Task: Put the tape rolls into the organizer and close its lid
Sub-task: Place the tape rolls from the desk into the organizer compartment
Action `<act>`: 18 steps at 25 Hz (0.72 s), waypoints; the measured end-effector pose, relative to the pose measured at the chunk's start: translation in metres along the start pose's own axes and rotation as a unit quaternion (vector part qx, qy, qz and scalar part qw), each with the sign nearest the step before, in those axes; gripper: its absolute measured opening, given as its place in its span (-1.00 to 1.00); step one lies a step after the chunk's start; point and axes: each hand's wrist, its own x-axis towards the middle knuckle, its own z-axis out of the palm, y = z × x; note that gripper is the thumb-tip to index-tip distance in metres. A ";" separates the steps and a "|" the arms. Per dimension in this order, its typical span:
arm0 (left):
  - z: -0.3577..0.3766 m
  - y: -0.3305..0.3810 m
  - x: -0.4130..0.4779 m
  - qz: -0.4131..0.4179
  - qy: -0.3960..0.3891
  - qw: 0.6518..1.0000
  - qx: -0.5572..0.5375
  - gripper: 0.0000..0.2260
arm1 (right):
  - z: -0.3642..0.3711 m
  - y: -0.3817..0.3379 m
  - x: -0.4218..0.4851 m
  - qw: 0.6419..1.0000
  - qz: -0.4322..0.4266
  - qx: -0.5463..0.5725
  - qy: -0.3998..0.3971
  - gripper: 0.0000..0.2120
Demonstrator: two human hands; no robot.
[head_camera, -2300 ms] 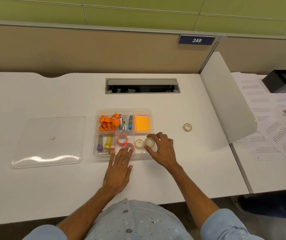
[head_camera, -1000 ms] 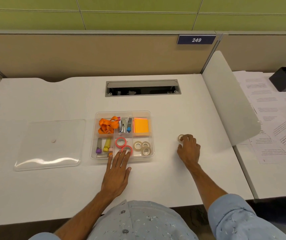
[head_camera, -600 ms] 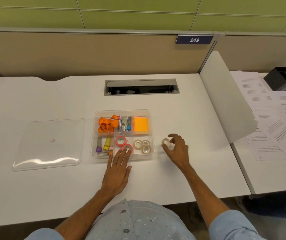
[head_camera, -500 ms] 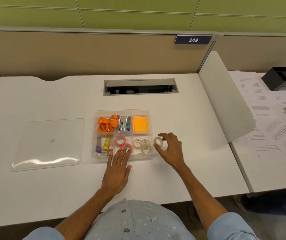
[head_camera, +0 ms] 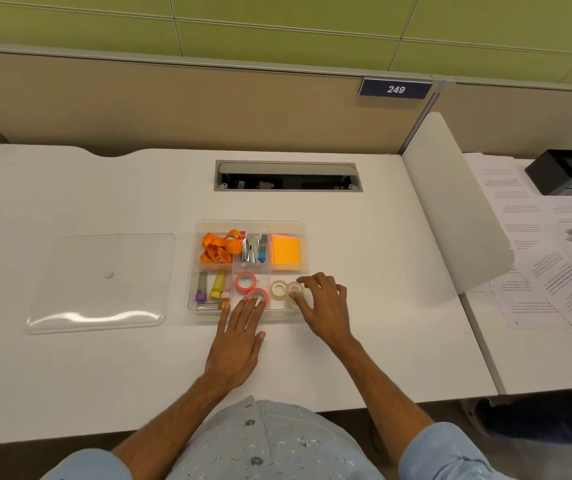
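Note:
The clear organizer [head_camera: 250, 224] sits open at mid-desk. Its front middle compartment holds two pink tape rolls [head_camera: 245, 281]. In the front right compartment a beige tape roll [head_camera: 279, 289] lies beside other clear rolls, partly hidden by my fingers. My right hand [head_camera: 326, 310] reaches into that compartment, thumb and index finger pinching a clear tape roll [head_camera: 294, 289] low inside it. My left hand [head_camera: 238, 344] lies flat on the desk, its fingertips resting on the organizer's front edge and the nearer pink roll. The clear lid [head_camera: 104, 282] lies flat to the organizer's left.
The organizer also holds an orange lanyard [head_camera: 218, 247], a stapler [head_camera: 252, 249], orange sticky notes [head_camera: 284, 251] and markers [head_camera: 217, 284]. A cable slot [head_camera: 288, 176] is behind it. A white divider [head_camera: 451, 209] stands at the right, with papers [head_camera: 554, 265] and a black box [head_camera: 568, 171] beyond.
My right hand picked the loose tape roll off the desk at the right and carried it left into the organizer's front right compartment. My left hand stayed put.

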 end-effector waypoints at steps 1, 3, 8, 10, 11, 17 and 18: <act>0.000 0.000 0.000 -0.001 -0.002 1.000 -0.002 -0.43 | -0.001 0.001 0.002 1.000 -0.004 -0.005 0.006 -0.65; 0.000 0.000 0.000 -0.001 -0.008 1.000 0.001 -0.43 | -0.004 0.002 0.007 1.000 -0.018 -0.024 0.007 -0.68; -0.001 0.001 0.000 0.002 0.003 1.000 -0.004 -0.39 | -0.004 -0.013 0.020 0.984 -0.122 -0.108 -0.072 -0.64; 0.000 0.001 0.001 0.003 0.004 1.000 -0.002 -0.36 | 0.001 -0.020 0.022 0.965 -0.162 -0.165 -0.120 -0.62; 0.000 0.000 0.001 0.002 0.003 1.000 0.000 -0.37 | 0.003 -0.022 0.024 0.958 -0.172 -0.186 -0.136 -0.62; 0.001 -0.001 0.003 -0.006 -0.012 1.000 -0.002 -0.41 | 0.005 -0.029 0.033 0.942 -0.178 -0.232 -0.166 -0.60; 0.001 -0.001 0.003 -0.006 -0.014 1.000 0.000 -0.40 | 0.005 -0.029 0.033 0.942 -0.179 -0.229 -0.168 -0.59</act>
